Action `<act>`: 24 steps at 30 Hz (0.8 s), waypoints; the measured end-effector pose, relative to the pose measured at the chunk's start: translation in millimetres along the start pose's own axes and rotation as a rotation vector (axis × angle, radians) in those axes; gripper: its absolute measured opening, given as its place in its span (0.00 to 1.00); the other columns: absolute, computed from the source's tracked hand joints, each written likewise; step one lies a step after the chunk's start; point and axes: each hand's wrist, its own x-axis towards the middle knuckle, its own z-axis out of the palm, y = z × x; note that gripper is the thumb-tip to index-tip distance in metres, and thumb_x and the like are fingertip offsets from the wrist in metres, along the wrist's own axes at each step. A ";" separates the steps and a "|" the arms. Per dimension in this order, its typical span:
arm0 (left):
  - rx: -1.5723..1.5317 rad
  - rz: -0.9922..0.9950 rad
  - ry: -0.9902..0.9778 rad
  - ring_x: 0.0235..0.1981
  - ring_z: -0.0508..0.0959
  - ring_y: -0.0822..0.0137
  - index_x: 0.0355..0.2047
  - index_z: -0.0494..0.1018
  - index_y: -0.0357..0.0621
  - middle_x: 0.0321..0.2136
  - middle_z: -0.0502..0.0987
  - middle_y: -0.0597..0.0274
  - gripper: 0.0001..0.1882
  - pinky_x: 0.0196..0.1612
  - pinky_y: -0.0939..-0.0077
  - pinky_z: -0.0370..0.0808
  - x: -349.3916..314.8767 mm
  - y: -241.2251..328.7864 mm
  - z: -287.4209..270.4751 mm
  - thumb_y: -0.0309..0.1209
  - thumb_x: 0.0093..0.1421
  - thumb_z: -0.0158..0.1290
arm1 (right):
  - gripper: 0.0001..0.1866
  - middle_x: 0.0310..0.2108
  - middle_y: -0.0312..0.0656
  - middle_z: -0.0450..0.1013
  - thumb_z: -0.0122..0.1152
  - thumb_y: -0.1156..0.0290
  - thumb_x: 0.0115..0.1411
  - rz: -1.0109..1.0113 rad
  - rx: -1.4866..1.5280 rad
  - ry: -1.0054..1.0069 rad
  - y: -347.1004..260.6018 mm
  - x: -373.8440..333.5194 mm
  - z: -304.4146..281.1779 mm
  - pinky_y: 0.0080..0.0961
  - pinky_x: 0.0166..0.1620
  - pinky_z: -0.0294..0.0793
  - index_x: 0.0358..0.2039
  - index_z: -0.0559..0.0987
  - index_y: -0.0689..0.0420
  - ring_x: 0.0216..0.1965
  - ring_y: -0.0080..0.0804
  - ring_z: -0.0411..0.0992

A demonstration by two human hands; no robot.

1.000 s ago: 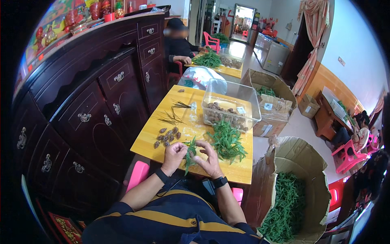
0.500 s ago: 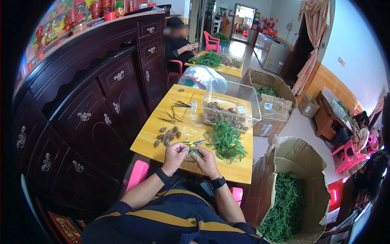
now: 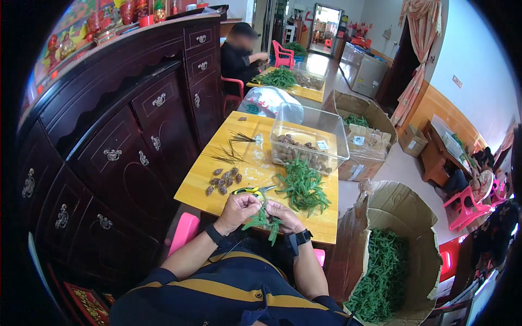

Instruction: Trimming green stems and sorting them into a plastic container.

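Between my hands, near the table's front edge, is a green artificial-looking leafy sprig point(image 3: 262, 219), its fronds hanging down. My left hand point(image 3: 235, 211) is closed in a pinch at the sprig's upper end. From the other side my right hand point(image 3: 286, 217) grips the same sprig, fingers curled. Just beyond my fingers lie yellow-and-black handled pliers point(image 3: 251, 190). Several small brown pine cones point(image 3: 223, 182) rest to the left, with thin dark wires point(image 3: 228, 156) farther back. A heap of green sprigs point(image 3: 304, 189) lies to the right.
A clear plastic bin point(image 3: 336, 145) holding pine cones stands at the table's point(image 3: 204, 187) back right. An open cardboard box point(image 3: 405, 202) of greenery is at my right, with another box point(image 3: 375, 145) behind it. Dark cabinets point(image 3: 117, 157) line the left. Another person point(image 3: 236, 60) sits at a farther table.
The sprig has come up into fuller view, fronds now hanging below my fingers. My right hand has shifted slightly right and down. The person beyond has raised their hands.
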 end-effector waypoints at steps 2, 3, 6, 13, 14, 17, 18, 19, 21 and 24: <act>0.004 0.022 0.041 0.27 0.71 0.84 0.31 0.76 0.38 0.26 0.75 0.74 0.01 0.31 0.88 0.69 0.9 -4.1 -1.9 0.21 0.61 0.55 | 0.17 0.35 0.32 0.74 0.59 0.63 0.67 -0.048 -0.044 0.035 2.2 3.4 1.5 0.22 0.40 0.74 0.52 0.76 0.57 0.34 0.21 0.71; 0.007 0.032 0.060 0.27 0.71 0.84 0.31 0.76 0.38 0.26 0.75 0.74 0.02 0.31 0.88 0.69 0.9 -4.7 -2.2 0.21 0.61 0.55 | 0.17 0.36 0.33 0.75 0.60 0.63 0.66 -0.096 -0.086 0.072 3.7 5.6 4.5 0.22 0.41 0.74 0.52 0.75 0.58 0.36 0.22 0.72; 0.034 0.031 0.133 0.26 0.71 0.84 0.30 0.76 0.38 0.26 0.75 0.74 0.02 0.30 0.88 0.68 2.2 -7.0 0.1 0.22 0.61 0.55 | 0.20 0.40 0.36 0.75 0.62 0.61 0.65 -0.295 -0.294 0.215 8.8 12.4 6.5 0.25 0.46 0.74 0.53 0.74 0.58 0.41 0.26 0.73; 0.008 -0.063 0.308 0.23 0.71 0.85 0.30 0.76 0.38 0.24 0.76 0.73 0.02 0.25 0.89 0.65 11.6 -22.9 -12.8 0.22 0.60 0.56 | 0.30 0.46 0.46 0.74 0.72 0.61 0.52 -0.759 -1.125 0.315 -15.2 4.4 25.9 0.35 0.54 0.71 0.53 0.73 0.58 0.47 0.46 0.74; -0.016 -0.073 0.334 0.23 0.71 0.86 0.30 0.76 0.38 0.24 0.76 0.73 0.02 0.24 0.89 0.65 13.3 -25.5 -14.0 0.22 0.60 0.56 | 0.30 0.46 0.48 0.74 0.72 0.62 0.51 -0.785 -1.199 0.280 -17.0 3.9 36.2 0.36 0.54 0.71 0.52 0.74 0.58 0.48 0.48 0.73; -0.069 -0.090 0.350 0.23 0.70 0.86 0.30 0.76 0.39 0.24 0.75 0.74 0.02 0.24 0.89 0.65 17.0 -27.3 -13.5 0.22 0.60 0.56 | 0.29 0.47 0.50 0.74 0.72 0.64 0.49 -0.836 -1.348 0.217 -13.3 6.3 53.2 0.39 0.54 0.70 0.51 0.75 0.57 0.48 0.51 0.73; -0.097 -0.096 0.345 0.23 0.70 0.86 0.29 0.76 0.39 0.23 0.75 0.74 0.02 0.25 0.89 0.65 18.5 -27.1 -12.6 0.22 0.60 0.56 | 0.27 0.45 0.50 0.75 0.71 0.64 0.49 -0.843 -1.359 0.278 -8.8 8.9 51.1 0.38 0.54 0.71 0.50 0.76 0.57 0.47 0.52 0.73; -0.125 -0.102 0.340 0.23 0.70 0.86 0.29 0.76 0.39 0.23 0.75 0.74 0.02 0.25 0.89 0.65 19.4 -27.1 -11.6 0.22 0.60 0.56 | 0.25 0.44 0.50 0.75 0.71 0.64 0.50 -0.849 -1.369 0.340 -4.3 11.2 47.8 0.38 0.53 0.71 0.49 0.77 0.57 0.46 0.52 0.73; -0.098 -0.086 0.339 0.23 0.70 0.86 0.29 0.76 0.39 0.23 0.75 0.74 0.03 0.25 0.89 0.65 17.4 -21.6 -4.6 0.22 0.60 0.56 | 0.24 0.42 0.49 0.76 0.70 0.65 0.51 -0.851 -1.378 0.396 3.4 13.8 40.1 0.38 0.53 0.71 0.48 0.77 0.57 0.45 0.53 0.74; -0.047 -0.051 0.344 0.23 0.70 0.86 0.29 0.76 0.40 0.23 0.75 0.74 0.03 0.26 0.89 0.65 13.6 -16.7 1.2 0.21 0.60 0.55 | 0.15 0.33 0.42 0.77 0.65 0.66 0.59 -0.733 -1.216 0.414 6.4 14.8 38.8 0.31 0.47 0.73 0.44 0.78 0.59 0.38 0.42 0.75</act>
